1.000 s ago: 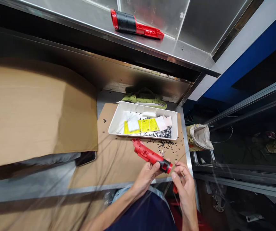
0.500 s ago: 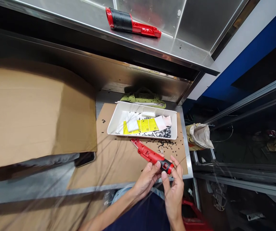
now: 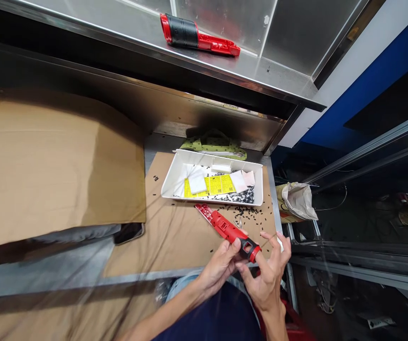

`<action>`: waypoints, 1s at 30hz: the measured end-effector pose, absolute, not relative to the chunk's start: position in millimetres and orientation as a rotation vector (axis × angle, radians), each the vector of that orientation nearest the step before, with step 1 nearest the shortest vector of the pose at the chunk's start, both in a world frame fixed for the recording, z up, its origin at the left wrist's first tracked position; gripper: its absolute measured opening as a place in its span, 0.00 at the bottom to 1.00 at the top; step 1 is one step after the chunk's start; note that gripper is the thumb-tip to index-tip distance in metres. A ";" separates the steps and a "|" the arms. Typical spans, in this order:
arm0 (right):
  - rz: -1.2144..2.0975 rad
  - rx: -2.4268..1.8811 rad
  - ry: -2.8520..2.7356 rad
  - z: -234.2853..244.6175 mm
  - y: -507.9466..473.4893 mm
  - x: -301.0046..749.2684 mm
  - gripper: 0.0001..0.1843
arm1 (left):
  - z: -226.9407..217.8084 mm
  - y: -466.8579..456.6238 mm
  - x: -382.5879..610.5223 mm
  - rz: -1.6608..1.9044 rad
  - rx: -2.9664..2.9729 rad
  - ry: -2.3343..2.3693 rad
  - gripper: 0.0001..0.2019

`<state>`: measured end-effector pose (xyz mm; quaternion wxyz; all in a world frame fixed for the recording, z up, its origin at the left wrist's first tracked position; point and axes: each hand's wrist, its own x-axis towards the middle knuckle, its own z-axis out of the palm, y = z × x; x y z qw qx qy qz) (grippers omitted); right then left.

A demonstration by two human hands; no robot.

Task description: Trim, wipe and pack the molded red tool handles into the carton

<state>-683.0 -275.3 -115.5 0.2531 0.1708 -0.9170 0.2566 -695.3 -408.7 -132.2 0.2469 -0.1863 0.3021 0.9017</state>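
Observation:
My left hand (image 3: 220, 267) is shut on a red plastic tool housing (image 3: 225, 229) with a black band and a square opening at its near end. My right hand (image 3: 266, 279) stands open around that end, its fingers spread and its thumb side under the housing. Beyond the housing, black plastic bits (image 3: 249, 219) lie scattered on a cardboard sheet (image 3: 175, 241). A white tray (image 3: 218, 159) holds yellow printed labels (image 3: 209, 186), white and pale pink pads, and more black bits. A similar red and black housing (image 3: 199, 37) lies on the steel shelf above.
A steel shelf (image 3: 260, 71) overhangs the bench. A large cardboard sheet (image 3: 58, 166) lies to the left, with a phone (image 3: 129, 233) at its lower edge. A green strap (image 3: 215, 144) lies behind the tray, and a paper bag (image 3: 296, 201) stands at the right, beside a metal frame.
My right hand has moved up and to the right, its fingers spreading wider around the housing's end. The housing has turned slightly in my left hand, showing the square opening more fully.

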 end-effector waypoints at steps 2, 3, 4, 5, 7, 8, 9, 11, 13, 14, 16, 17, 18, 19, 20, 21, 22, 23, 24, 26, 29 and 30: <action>0.786 0.360 -2.460 -112.9 -274.5 -678.3 0.20 | -134.2 -408.3 -695.9 2.505 -0.462 0.831 0.32; 0.876 0.291 -2.444 -112.1 -275.1 -676.1 0.20 | -134.9 -408.0 -696.3 2.532 -0.434 0.841 0.33; 0.986 0.218 -2.436 -111.6 -276.3 -674.4 0.19 | -135.0 -407.6 -696.7 2.553 -0.411 0.852 0.33; 1.107 0.152 -2.436 -111.2 -277.9 -673.2 0.17 | -134.6 -406.9 -697.1 2.568 -0.396 0.864 0.34; 1.330 0.043 -2.455 -110.6 -282.2 -673.0 0.14 | -132.1 -405.2 -697.9 2.577 -0.387 0.890 0.35; 1.423 -0.005 -2.468 -110.2 -284.7 -673.6 0.13 | -130.1 -404.1 -698.3 2.576 -0.389 0.904 0.36; 1.499 -0.055 -2.478 -109.9 -287.3 -674.5 0.12 | -128.0 -402.9 -698.6 2.573 -0.392 0.924 0.37; 1.612 -0.164 -2.483 -109.1 -291.6 -676.5 0.13 | -124.4 -400.8 -698.9 2.562 -0.394 0.978 0.37; 1.710 -0.263 -2.455 -108.6 -293.9 -677.9 0.13 | -123.3 -399.2 -698.6 2.555 -0.382 1.050 0.37; 1.756 -0.296 -2.436 -108.6 -294.1 -678.2 0.14 | -124.0 -398.7 -698.2 2.554 -0.373 1.086 0.36; 1.831 -0.343 -2.397 -109.0 -293.0 -678.2 0.14 | -127.6 -398.1 -696.9 2.555 -0.347 1.136 0.34; 1.858 -0.362 -2.379 -109.3 -291.8 -678.1 0.14 | -130.0 -397.9 -696.2 2.557 -0.333 1.145 0.32; 1.878 -0.376 -2.365 -109.7 -290.6 -677.9 0.14 | -132.6 -397.8 -695.6 2.559 -0.319 1.149 0.30; 1.892 -0.386 -2.353 -110.0 -289.3 -677.8 0.14 | -135.2 -397.7 -695.1 2.561 -0.303 1.150 0.28; 1.898 -0.393 -2.341 -110.3 -288.0 -677.8 0.14 | -137.5 -397.6 -694.8 2.561 -0.284 1.154 0.26; 1.902 -0.395 -2.333 -110.5 -286.8 -677.9 0.14 | -139.4 -397.7 -694.8 2.560 -0.266 1.162 0.26; 1.905 -0.394 -2.328 -110.8 -285.7 -678.2 0.14 | -140.9 -397.9 -695.1 2.555 -0.251 1.175 0.26; 1.908 -0.393 -2.327 -111.1 -284.6 -678.6 0.14 | -142.0 -398.3 -695.5 2.549 -0.238 1.191 0.26; 1.912 -0.394 -2.330 -111.4 -283.4 -679.1 0.14 | -142.5 -398.9 -696.1 2.540 -0.230 1.205 0.26; 1.921 -0.395 -2.352 -112.3 -281.0 -680.1 0.14 | -142.5 -400.5 -697.6 2.519 -0.226 1.227 0.27; 1.931 -0.380 -2.398 -113.5 -277.2 -681.1 0.13 | -141.4 -403.0 -699.5 2.473 -0.208 1.248 0.29; 1.934 -0.374 -2.408 -113.8 -276.2 -681.5 0.13 | -141.5 -403.5 -699.9 2.459 -0.196 1.255 0.30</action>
